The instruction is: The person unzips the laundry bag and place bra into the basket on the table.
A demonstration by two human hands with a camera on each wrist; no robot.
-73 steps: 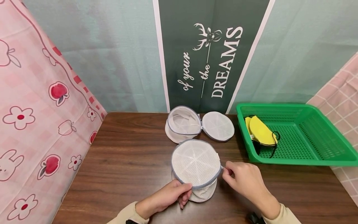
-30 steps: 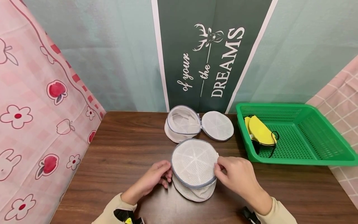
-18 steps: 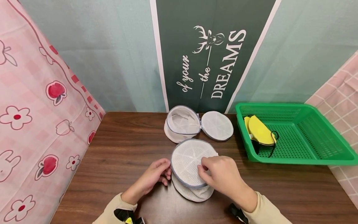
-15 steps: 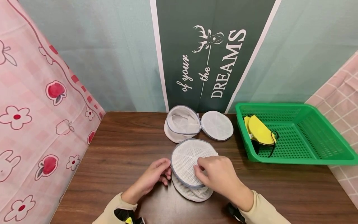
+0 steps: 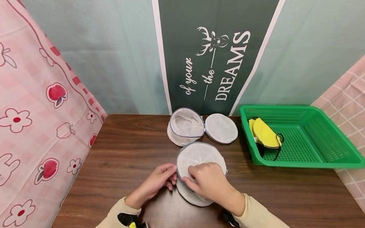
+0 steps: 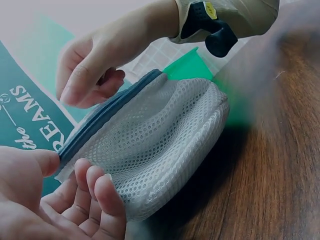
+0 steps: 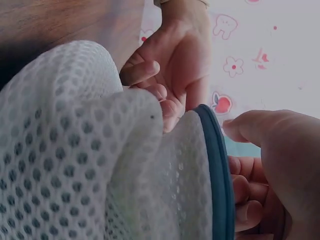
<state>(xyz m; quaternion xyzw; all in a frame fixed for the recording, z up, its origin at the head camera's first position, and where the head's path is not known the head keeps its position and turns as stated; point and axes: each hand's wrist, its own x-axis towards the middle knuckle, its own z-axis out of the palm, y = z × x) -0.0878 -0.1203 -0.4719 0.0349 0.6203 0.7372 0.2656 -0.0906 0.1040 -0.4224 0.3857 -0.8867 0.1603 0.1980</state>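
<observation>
A round white mesh laundry bag (image 5: 186, 158) with a grey-blue zipped rim stands on the table, its lid lying over the slumped body. At its left rim my left hand (image 5: 159, 179) pinches the edge, thumb at the zip and fingers against the mesh side, as the left wrist view shows. Over the lid hangs my right hand (image 5: 209, 180), fingers loosely curled and thumb apart from them, with nothing seen in its grasp. The right wrist view has the blue zip band (image 7: 217, 170) right beside those fingers.
Behind stands a second mesh bag (image 5: 182, 141), unzipped, its round lid (image 5: 221, 128) laid out to the right. A green plastic basket (image 5: 308, 164) at the right holds yellow cup-shaped pieces (image 5: 265, 133) with black straps. Curtains hang beyond the wooden table (image 5: 128, 152).
My right hand has left the right-hand rim and travelled left across the lid. My left hand shifted from the front rim to the left rim. The bag has turned slightly.
</observation>
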